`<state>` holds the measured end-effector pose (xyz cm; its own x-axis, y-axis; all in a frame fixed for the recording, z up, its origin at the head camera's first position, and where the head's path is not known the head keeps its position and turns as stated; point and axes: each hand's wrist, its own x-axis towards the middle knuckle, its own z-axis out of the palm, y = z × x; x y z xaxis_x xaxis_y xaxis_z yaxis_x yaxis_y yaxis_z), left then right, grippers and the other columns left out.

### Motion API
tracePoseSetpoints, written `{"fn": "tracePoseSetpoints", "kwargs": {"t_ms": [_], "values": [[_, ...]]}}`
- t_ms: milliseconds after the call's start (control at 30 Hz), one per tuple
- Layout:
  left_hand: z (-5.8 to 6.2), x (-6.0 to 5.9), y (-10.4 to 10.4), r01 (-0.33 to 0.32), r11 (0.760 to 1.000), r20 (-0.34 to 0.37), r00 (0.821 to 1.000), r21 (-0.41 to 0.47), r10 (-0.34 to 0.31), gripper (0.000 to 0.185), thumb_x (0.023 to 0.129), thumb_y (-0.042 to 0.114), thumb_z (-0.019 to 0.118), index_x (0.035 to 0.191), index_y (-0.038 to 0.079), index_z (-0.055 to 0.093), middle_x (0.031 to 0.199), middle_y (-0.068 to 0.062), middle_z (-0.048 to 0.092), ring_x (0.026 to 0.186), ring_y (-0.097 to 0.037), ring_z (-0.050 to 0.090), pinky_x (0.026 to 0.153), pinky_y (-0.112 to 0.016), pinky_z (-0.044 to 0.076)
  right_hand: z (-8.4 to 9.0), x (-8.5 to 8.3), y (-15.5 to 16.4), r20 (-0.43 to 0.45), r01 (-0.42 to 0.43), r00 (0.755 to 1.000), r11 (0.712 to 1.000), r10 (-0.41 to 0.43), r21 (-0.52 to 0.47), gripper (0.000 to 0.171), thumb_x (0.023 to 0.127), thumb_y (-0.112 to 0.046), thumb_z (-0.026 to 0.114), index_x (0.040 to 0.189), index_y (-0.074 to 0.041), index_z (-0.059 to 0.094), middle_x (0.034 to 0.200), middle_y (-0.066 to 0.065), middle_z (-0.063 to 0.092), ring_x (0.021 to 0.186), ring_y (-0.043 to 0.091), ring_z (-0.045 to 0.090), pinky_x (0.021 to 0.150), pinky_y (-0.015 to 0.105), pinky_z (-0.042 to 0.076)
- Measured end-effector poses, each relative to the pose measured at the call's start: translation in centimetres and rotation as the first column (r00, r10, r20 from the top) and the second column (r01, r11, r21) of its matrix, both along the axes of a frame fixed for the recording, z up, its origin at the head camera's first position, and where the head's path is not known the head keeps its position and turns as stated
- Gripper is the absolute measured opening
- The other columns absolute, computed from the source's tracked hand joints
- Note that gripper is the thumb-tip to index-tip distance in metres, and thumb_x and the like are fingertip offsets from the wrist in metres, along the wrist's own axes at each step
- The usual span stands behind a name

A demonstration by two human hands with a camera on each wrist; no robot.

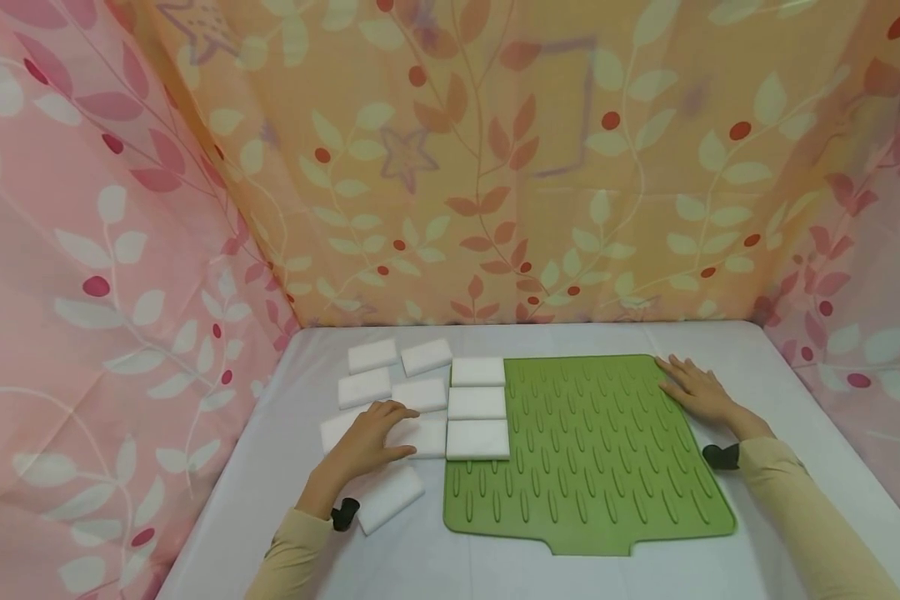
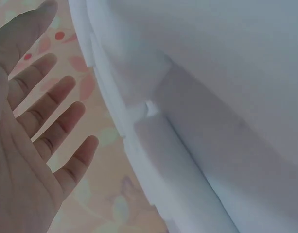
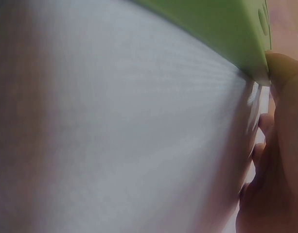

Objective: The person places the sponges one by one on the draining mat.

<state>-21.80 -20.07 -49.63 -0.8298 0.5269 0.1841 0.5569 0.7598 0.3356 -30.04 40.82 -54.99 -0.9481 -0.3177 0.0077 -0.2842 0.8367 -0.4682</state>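
Note:
A green mat [image 1: 592, 483] with raised oval ridges lies on the table. Three white rectangular blocks, like melamine sponges, form a column along its left edge, the nearest white block [image 1: 477, 440] about mid-mat. My left hand [image 1: 363, 442] is over the loose white blocks left of the mat, near one block [image 1: 429, 437] by its fingertips. In the left wrist view the fingers [image 2: 54, 97] are spread and relaxed, holding nothing. At the mat's upper right edge my right hand [image 1: 697, 392] rests with fingers extended; the right wrist view shows its thumb touching the mat's edge [image 3: 258, 63].
Several more white blocks [image 1: 363, 387] lie loosely left of the mat, and one angled block [image 1: 392, 498] sits nearer me by the left wrist. A white cloth covers the table [image 1: 510, 575]. Patterned curtains [image 1: 450, 208] enclose its back and sides.

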Motion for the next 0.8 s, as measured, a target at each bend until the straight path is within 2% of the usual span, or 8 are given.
{"fn": "tracePoseSetpoints", "kwargs": {"t_ms": [400, 800], "values": [[0.1, 0.8, -3.7, -0.115, 0.991, 0.027, 0.993, 0.066, 0.113, 0.052, 0.08, 0.037, 0.072, 0.125, 0.016, 0.057, 0.122, 0.0, 0.053, 0.116, -0.026, 0.044, 0.088, -0.055, 0.037, 0.2, 0.2, -0.2, -0.008, 0.004, 1.0, 1.0, -0.004, -0.001, 0.061, 0.098, -0.037, 0.041, 0.148, -0.009, 0.019, 0.148, 0.031, 0.012, 0.132, 0.056, 0.004, 0.098, 0.072, -0.001], [-0.5, 1.2, -6.1, -0.161, 0.983, 0.002, 0.987, 0.088, 0.161, 0.054, 0.078, 0.036, 0.074, 0.124, 0.014, 0.057, 0.124, -0.002, 0.051, 0.115, -0.03, 0.044, 0.088, -0.055, 0.037, 0.3, 0.4, -0.3, -0.006, 0.009, 1.0, 1.0, -0.009, -0.002, 0.061, 0.098, -0.037, 0.041, 0.147, -0.006, 0.022, 0.148, 0.032, 0.013, 0.132, 0.056, 0.004, 0.097, 0.072, -0.002]]}}
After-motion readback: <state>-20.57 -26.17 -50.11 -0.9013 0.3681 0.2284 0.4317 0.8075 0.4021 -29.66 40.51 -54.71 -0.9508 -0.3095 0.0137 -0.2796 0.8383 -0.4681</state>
